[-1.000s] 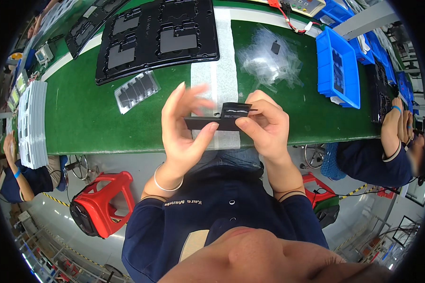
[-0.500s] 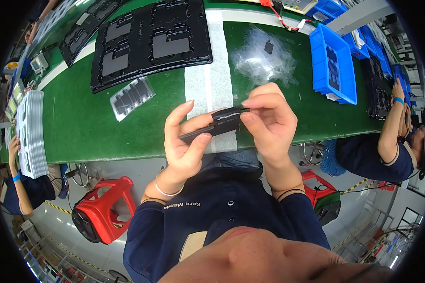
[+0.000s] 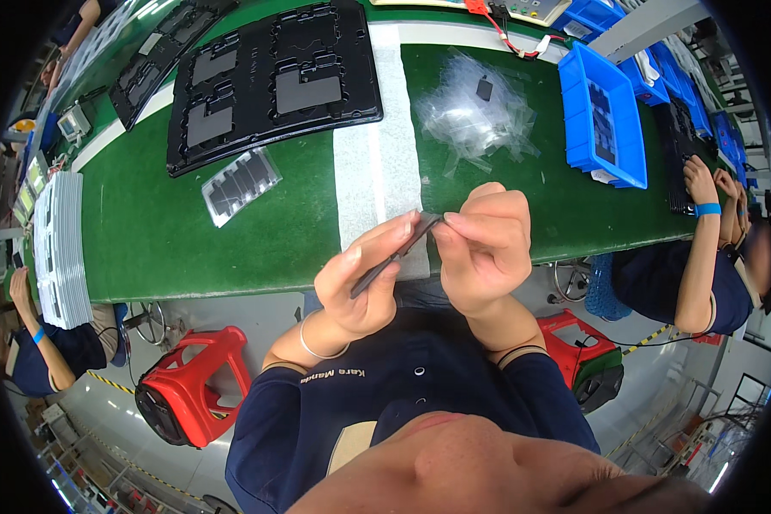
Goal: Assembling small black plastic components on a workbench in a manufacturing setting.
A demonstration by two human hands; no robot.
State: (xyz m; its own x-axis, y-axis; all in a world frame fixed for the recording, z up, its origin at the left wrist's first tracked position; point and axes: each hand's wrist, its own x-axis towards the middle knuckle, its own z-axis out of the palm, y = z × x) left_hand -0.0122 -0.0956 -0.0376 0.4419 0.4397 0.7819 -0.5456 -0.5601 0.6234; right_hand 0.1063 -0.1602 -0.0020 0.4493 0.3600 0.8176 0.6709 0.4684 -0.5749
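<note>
Flat black piece [image 3: 421, 230], thin, tilted; left grip [image 3: 351, 313] clasping its length, right grip [image 3: 487, 250] pinching upper end.

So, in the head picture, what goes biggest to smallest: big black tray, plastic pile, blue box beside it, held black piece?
1. Big black tray
2. Plastic pile and blue box: too alike to rank
3. Held black piece, which looks thin here

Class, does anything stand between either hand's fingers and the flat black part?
Nothing visible does. The left hand grips the flat black part directly, and the right hand pinches at its upper-right end, though anything very thin there would be too small to see.
</note>
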